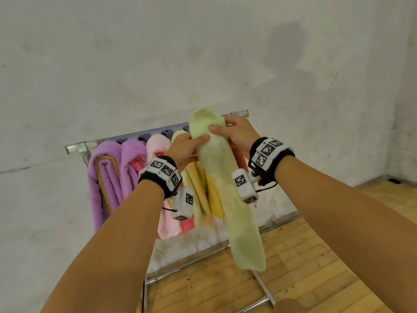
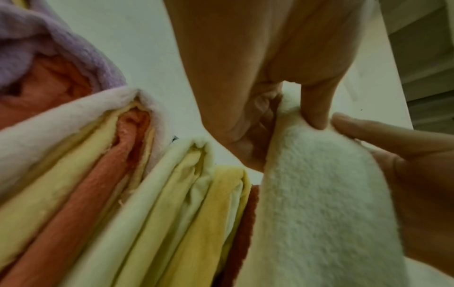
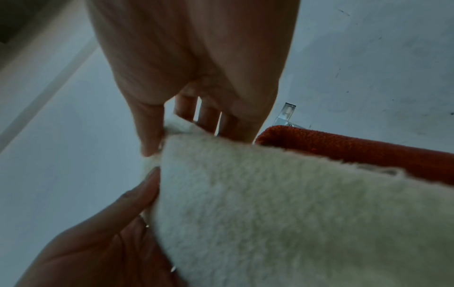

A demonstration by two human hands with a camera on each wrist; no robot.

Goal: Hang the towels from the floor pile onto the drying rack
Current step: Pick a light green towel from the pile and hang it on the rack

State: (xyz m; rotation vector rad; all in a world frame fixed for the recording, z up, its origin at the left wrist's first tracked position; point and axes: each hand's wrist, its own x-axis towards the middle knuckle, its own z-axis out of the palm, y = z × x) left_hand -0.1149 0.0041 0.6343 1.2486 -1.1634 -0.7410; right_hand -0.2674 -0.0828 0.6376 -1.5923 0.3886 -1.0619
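A long, fluffy pale-green towel [image 1: 222,177] hangs above the metal drying rack [image 1: 74,147], pinched near its top by the left hand [image 1: 185,148] and right hand [image 1: 237,134]; purple, pink and yellow towels [image 1: 126,175] drape the rack.

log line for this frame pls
step: hanging | both hands grip light green towel over drying rack | hung: purple, pink, yellow, orange towels

Head cam: high, facing forward-down at the metal drying rack [image 1: 158,134] against the wall at 12 o'clock, mid-range. Wrist cams: close-up from below each palm, facing up. All three share the pale green fluffy towel [image 1: 216,168] [image 2: 317,194] [image 3: 282,203].
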